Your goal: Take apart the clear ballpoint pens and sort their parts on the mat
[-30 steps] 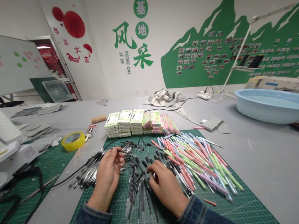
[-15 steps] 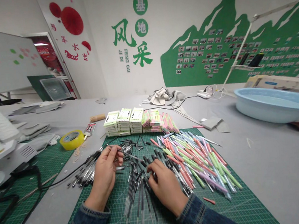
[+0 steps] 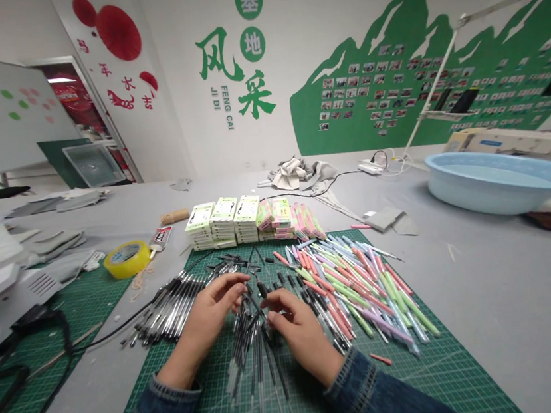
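Probably work's partway: coloured pens (image 3: 358,283) heaped, refills (image 3: 258,359) loose, left hand (image 3: 220,304) half-open and seemingly empty, right hand (image 3: 298,328) pinching a black piece (image 3: 262,290).

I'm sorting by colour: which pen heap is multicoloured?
The right heap, beside the right hand: it shows coral, green, blue and purple; the left heap and middle bunch look black, grey or clear.

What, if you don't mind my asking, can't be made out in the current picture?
In the head view:
- Left hand: whether it holds anything; its curled fingers hide this.
- Right hand: its grip on the black piece; its fingers hide the contact.
- Refills: their number; they overlap.
- Photos: their subjects; too small.
- Basin: its far right end; cut off by the right edge.
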A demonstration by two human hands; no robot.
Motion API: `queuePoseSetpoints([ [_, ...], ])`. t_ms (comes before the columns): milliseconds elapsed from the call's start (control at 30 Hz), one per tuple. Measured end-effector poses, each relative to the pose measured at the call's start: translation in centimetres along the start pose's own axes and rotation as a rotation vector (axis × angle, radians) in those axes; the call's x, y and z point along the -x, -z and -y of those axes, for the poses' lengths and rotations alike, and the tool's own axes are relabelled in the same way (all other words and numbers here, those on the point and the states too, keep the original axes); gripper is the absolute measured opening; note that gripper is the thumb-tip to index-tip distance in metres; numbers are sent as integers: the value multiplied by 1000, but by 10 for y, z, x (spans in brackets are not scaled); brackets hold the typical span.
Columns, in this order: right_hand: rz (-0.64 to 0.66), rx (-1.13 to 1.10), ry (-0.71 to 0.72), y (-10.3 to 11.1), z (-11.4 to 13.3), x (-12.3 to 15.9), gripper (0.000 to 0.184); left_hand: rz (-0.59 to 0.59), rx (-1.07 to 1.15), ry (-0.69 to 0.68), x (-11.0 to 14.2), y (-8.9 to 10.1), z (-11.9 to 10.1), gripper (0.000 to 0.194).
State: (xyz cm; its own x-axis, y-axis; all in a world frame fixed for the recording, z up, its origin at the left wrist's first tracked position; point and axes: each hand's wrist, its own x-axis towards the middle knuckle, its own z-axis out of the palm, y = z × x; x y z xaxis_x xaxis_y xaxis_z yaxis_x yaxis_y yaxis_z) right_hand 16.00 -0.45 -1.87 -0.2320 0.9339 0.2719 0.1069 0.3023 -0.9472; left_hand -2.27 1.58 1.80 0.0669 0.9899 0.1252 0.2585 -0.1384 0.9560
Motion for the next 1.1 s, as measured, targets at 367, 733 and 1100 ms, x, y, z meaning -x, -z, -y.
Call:
queuePoseSetpoints([
  [367, -162, -17, -84, 4, -6, -3, 16, 44, -900, 153, 7, -11, 30, 11],
  [733, -159, 136, -36, 4, -2, -2, 19, 27, -1124, 147, 13, -18, 27, 17],
  [1100, -154, 136, -48, 5, -2, -1, 20, -39, -940, 232, -8, 41, 36, 12],
])
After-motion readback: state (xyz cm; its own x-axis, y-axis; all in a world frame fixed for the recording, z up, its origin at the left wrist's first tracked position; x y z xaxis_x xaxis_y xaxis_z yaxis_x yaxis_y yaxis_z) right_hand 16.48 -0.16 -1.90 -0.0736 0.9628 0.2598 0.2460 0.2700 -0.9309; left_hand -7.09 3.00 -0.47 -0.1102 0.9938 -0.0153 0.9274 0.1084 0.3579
